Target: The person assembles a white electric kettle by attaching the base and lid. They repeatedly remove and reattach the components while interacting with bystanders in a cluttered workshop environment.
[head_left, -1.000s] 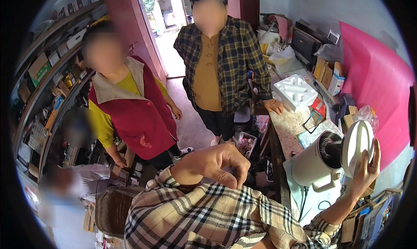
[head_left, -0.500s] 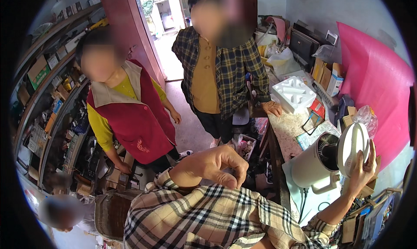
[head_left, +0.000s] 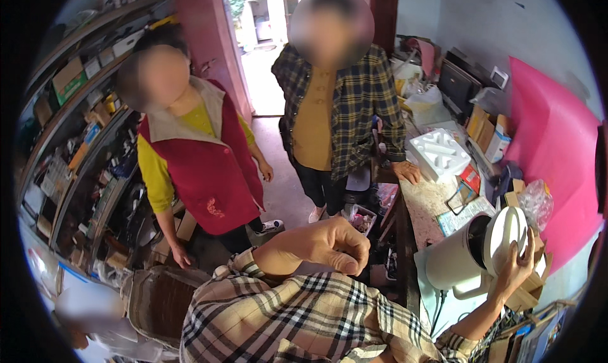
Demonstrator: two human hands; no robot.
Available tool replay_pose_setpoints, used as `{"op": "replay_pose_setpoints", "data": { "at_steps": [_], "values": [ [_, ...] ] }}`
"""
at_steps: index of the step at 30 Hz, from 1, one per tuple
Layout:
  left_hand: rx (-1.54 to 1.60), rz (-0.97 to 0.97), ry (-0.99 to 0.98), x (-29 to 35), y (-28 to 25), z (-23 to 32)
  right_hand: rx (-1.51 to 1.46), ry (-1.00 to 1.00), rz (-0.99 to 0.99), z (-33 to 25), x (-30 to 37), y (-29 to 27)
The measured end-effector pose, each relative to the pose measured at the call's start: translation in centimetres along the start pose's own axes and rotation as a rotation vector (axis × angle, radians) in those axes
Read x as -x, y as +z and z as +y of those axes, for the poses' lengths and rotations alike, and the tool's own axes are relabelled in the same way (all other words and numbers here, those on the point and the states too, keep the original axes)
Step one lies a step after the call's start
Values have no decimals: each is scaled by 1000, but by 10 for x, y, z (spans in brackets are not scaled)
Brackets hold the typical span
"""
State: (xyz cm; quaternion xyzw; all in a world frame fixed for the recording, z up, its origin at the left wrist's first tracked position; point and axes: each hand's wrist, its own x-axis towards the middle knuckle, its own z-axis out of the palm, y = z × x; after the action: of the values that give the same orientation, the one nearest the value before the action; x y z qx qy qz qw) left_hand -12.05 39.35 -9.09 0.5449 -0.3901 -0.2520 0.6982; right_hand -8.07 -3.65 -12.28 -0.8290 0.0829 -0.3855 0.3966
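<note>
A white jug-shaped appliance [head_left: 446, 261] with a side handle [head_left: 472, 289] and a dark cord lies tilted on the bench at my right. Its round white lid [head_left: 500, 236] stands raised at the mouth, with a dark gap between the two. My right hand [head_left: 516, 266] grips the lid's outer edge, fingers along its rim. In front of my chest hovers my left hand [head_left: 345, 246], its fingers curled in and nothing visible in them. The inside of the appliance is mostly hidden by the lid.
White foam packing [head_left: 440, 154], papers [head_left: 465, 215] and boxes crowd the bench beyond the appliance. A pink sheet [head_left: 551, 154] hangs on the wall. Two people stand opposite; one rests a hand [head_left: 406, 171] on the bench. Packed shelves [head_left: 82, 141] line the left.
The lid, in my right hand, has come down nearer the appliance's mouth, covering more of the opening. My left hand stays curled. The whole view has shifted slightly.
</note>
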Motion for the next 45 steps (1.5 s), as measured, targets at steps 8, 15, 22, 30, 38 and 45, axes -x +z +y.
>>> {"op": "replay_pose_setpoints", "data": {
  "at_steps": [8,15,22,30,38,45],
  "values": [
    [6,39,6,7,3,-1,148,-138,-14,21,-9,11],
    [-82,76,24,12,-2,-8,328,-172,-63,33,-21,19],
    [-41,123,57,17,-4,-13,441,-206,-202,43,-46,27],
    [-66,177,38,22,-5,-21,375,9,-418,36,-61,31],
    [-29,139,4,17,-5,-20,502,-256,-359,63,-58,31],
    [-46,65,278,9,2,-15,635,-212,-276,18,-34,39]
  ]
}}
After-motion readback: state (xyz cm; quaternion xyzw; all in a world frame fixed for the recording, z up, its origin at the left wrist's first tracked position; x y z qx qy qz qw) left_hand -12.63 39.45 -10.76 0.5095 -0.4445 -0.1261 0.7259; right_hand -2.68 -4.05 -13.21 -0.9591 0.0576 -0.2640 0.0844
